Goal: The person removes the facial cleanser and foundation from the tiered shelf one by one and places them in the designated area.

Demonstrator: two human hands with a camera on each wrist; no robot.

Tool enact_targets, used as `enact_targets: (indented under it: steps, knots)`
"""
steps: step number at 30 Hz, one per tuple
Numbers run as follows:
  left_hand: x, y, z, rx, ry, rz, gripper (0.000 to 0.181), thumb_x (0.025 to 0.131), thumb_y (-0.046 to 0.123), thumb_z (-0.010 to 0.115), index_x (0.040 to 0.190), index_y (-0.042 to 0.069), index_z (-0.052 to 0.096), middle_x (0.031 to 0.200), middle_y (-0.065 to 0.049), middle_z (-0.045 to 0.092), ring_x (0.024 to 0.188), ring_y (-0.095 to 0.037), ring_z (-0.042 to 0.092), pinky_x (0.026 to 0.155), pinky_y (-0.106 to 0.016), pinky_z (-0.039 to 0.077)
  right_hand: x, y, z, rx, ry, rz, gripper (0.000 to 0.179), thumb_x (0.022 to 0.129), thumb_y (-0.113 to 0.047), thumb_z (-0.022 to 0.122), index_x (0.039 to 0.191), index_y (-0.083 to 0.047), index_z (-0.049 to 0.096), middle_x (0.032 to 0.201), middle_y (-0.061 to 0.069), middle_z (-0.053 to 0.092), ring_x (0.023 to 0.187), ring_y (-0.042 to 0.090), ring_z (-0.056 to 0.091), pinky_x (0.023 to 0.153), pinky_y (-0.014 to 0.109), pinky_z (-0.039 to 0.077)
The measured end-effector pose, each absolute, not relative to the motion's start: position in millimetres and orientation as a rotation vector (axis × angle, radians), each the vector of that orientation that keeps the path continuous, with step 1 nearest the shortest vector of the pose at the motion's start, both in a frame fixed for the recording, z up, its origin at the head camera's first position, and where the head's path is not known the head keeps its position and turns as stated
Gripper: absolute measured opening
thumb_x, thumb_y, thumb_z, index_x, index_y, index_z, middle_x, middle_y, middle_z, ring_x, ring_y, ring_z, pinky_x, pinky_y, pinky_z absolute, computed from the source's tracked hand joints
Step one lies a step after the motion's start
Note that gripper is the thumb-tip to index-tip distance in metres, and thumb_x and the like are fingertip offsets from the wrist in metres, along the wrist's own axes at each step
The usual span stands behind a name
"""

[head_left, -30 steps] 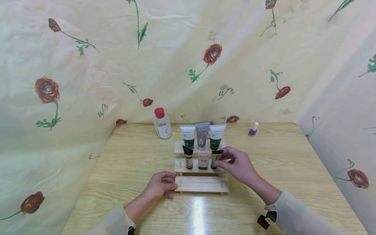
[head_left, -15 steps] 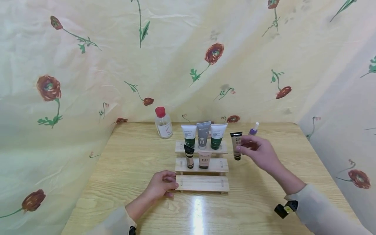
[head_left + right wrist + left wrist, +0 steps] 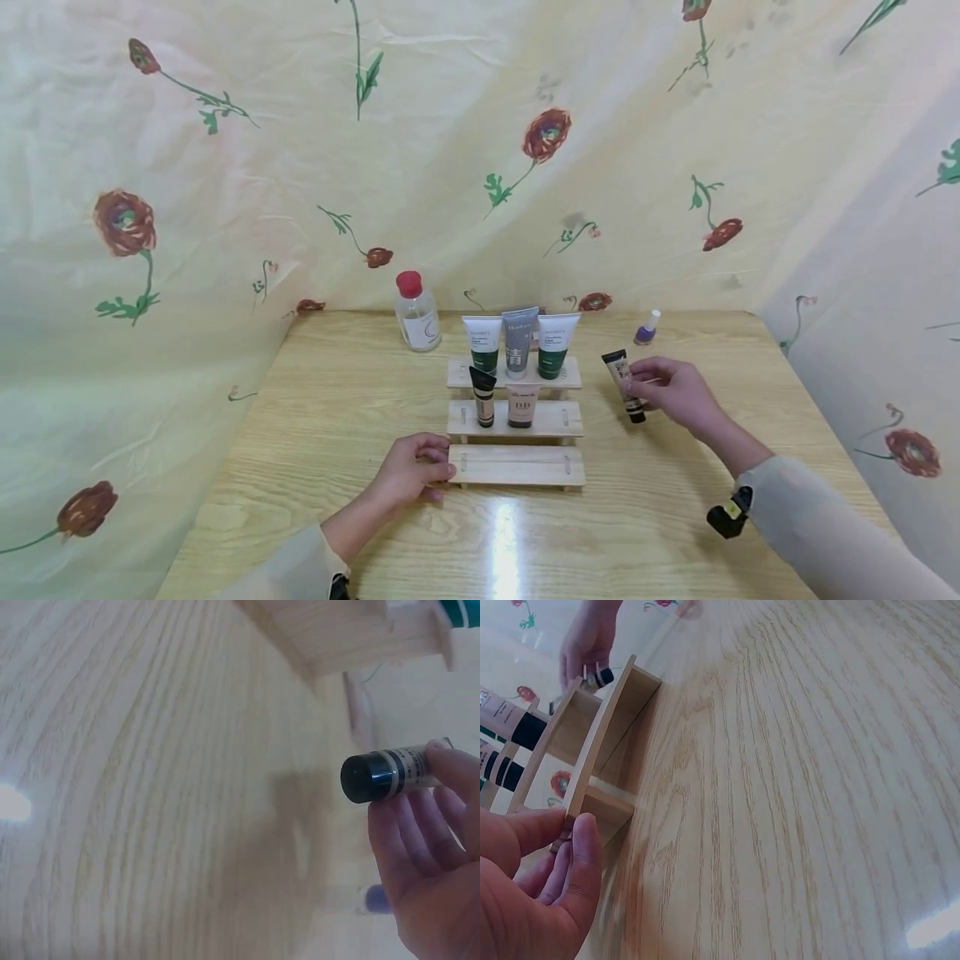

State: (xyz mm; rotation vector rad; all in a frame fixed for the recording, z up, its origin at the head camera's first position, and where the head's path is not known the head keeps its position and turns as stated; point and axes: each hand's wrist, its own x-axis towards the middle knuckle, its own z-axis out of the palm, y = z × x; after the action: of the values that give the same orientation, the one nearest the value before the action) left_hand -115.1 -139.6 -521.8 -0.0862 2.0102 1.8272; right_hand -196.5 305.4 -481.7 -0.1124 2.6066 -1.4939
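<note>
My right hand [image 3: 672, 392] pinches a small beige cosmetic tube [image 3: 624, 385] with black ends, tilted, to the right of the wooden tiered rack [image 3: 517, 467]. The right wrist view shows the tube's black cap [image 3: 367, 778] clear of the table. At the rack's front left corner, my left hand [image 3: 411, 471] grips the end of the lowest shelf between thumb and fingers, plain in the left wrist view. On the middle shelf stand a black-topped tube [image 3: 483, 398] and a pink tube [image 3: 522, 407]. The top shelf bears two white-and-green tubes and a grey tube [image 3: 519, 343].
A clear bottle with a red cap [image 3: 419, 314] stands at the back left of the table [image 3: 337, 375]. Purple nail polish [image 3: 646, 331] stands at the back right, behind my right hand. Something brownish is mostly hidden behind the top-shelf tubes. A flowered cloth hangs behind.
My right hand has taken the beige tube off the right end of the middle shelf and carried it right, then tilted it. The left hand stays on the rack.
</note>
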Motion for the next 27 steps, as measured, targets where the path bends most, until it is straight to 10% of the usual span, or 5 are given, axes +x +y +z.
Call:
enact_targets:
  steps: [27]
  knots:
    - [-113,-142,-521,0.008,2.063,1.805,0.047,0.088,-0.005,0.075,0.131,-0.01,0.058,0.105,-0.016,0.063,0.072,-0.021,0.069,0.06,-0.038,0.066,-210,290,-511,0.154,2.574,-1.304,0.057,0.096,-0.036,0.074,0.134,0.003,0.061,0.116,0.019,0.07,0.08,0.017,0.067,0.065,0.032,0.063]
